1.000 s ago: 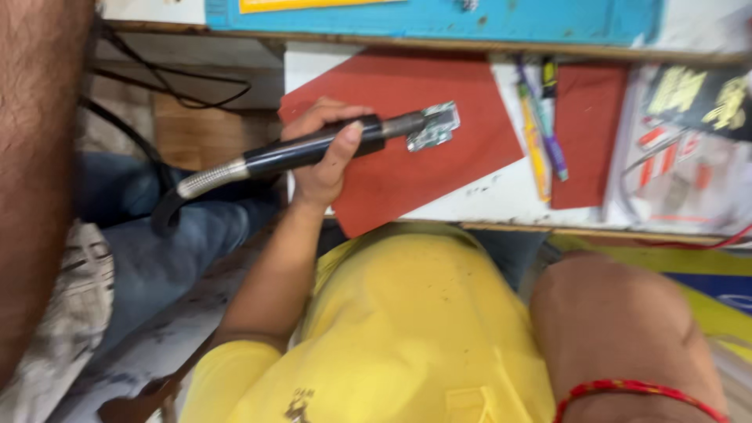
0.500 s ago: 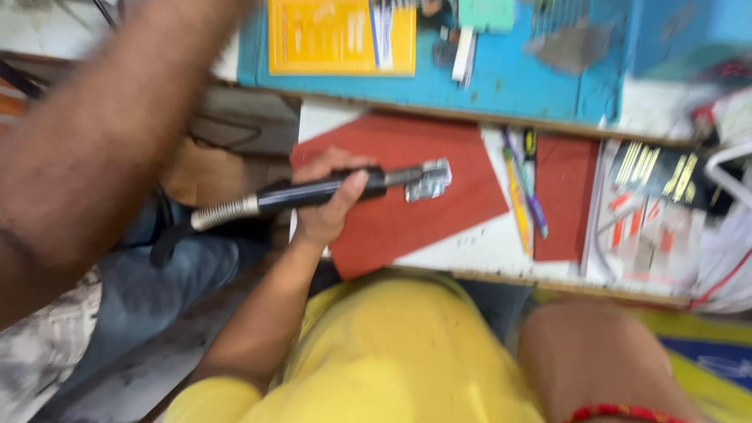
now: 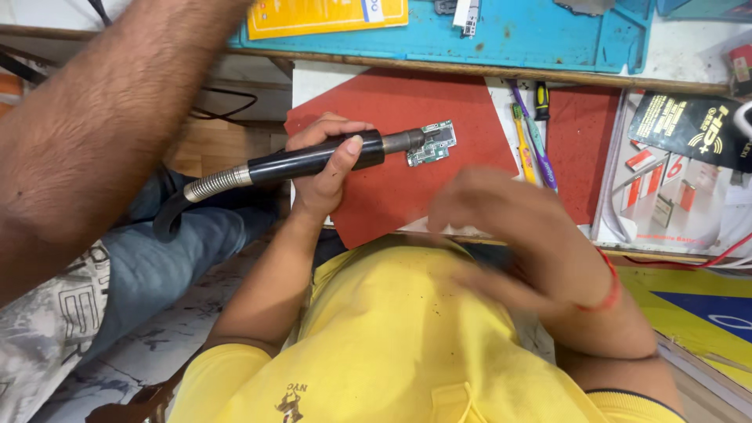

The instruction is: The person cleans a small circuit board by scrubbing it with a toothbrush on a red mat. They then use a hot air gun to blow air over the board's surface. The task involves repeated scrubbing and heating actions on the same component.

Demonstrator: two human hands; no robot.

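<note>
Two hands show over a red mat (image 3: 407,110) that lies on a white bench below a blue mat (image 3: 533,35). The left hand (image 3: 325,168) is wrapped tight around the black handle of a hot-air wand (image 3: 329,155), thumb on top and fingers curled beneath. The wand lies almost level, its long axis running left to right with a slight upward slant. Its metal nozzle points right, toward the middle of the red mat, and its ribbed metal hose trails off the left edge of the mat and droops down. The nozzle tip is right at a small green circuit board (image 3: 432,144), which sits on the red mat near its upper middle; whether the two touch cannot be told.

The right hand (image 3: 509,227) hangs blurred just off the lower right corner of the red mat, holding nothing, fingers loosely spread; a red thread circles its wrist. Right of the red mat lie pens (image 3: 533,137) and a second, smaller red mat (image 3: 580,149), then packets of small parts (image 3: 666,196). Another person's bare forearm (image 3: 102,133) crosses the view well left of the red mat.
</note>
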